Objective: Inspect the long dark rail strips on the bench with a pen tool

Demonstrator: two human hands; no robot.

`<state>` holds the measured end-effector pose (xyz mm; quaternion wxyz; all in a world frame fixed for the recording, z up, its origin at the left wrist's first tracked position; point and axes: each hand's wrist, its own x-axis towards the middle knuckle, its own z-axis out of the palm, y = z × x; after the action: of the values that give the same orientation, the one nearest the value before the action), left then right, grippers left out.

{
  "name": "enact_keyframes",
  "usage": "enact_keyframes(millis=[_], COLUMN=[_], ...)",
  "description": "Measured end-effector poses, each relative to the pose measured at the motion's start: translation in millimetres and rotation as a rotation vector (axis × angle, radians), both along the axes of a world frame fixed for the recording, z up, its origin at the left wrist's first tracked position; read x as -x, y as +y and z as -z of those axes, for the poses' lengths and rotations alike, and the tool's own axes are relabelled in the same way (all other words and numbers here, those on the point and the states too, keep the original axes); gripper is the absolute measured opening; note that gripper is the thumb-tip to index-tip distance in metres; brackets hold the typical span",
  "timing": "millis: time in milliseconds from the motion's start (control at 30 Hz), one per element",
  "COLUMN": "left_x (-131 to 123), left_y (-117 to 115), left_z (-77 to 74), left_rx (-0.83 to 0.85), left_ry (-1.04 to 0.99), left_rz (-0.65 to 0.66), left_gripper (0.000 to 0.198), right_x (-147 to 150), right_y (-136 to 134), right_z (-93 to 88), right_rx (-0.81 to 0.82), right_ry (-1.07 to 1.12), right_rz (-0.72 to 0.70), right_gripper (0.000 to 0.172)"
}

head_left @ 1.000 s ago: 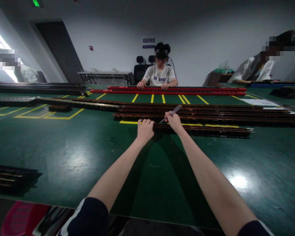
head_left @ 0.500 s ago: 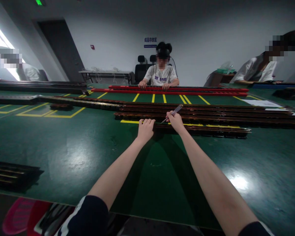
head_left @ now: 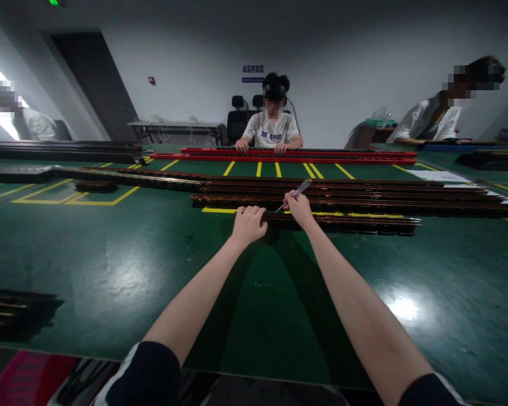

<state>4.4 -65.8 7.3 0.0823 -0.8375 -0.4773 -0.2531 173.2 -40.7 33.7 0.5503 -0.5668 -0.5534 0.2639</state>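
A long dark strip (head_left: pixel 364 225) lies across the green table in front of me. At its left end is my left hand (head_left: pixel 249 224), fingers curled over it and pressing down. My right hand (head_left: pixel 298 207) is closed round a screwdriver (head_left: pixel 303 187) with a clear handle. The thin shaft slants down to the left, its tip close to the strip beside my left fingers. What the tip touches is too small to make out. Just beyond both hands runs a bundle of long dark strips (head_left: pixel 355 197) with brownish edges.
Red rails (head_left: pixel 347 158) lie at the far side under a co-worker's hands (head_left: pixel 262 148). More dark strips lie at far left (head_left: pixel 59 151) and near left (head_left: pixel 17 307). Yellow tape lines mark the green tabletop (head_left: pixel 122 254). Two other people sit at the sides.
The whole view has shifted slightly, with the scene sitting a little further left. Both hands keep nearly the same place on the strip, and the screwdriver stays in my right hand.
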Motion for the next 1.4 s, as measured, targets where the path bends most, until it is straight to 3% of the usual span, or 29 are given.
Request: enact_keyframes(millis=[767,1400], left_x=[-0.6,-1.2], left_y=[-0.5,0.1], left_z=[-0.3,0.0], left_rx=[-0.012,-0.014], left_ry=[0.059,0.078], left_rz=[-0.015,-0.029], left_gripper=[0.03,0.031], right_x=[-6.6,-9.1], right_y=[4.3,9.7], right_z=[11.4,14.3], right_rx=[-0.035,-0.003], right_ry=[0.148,0.152], right_rz=[-0.076,-0.059], right_gripper=[0.023,0.022])
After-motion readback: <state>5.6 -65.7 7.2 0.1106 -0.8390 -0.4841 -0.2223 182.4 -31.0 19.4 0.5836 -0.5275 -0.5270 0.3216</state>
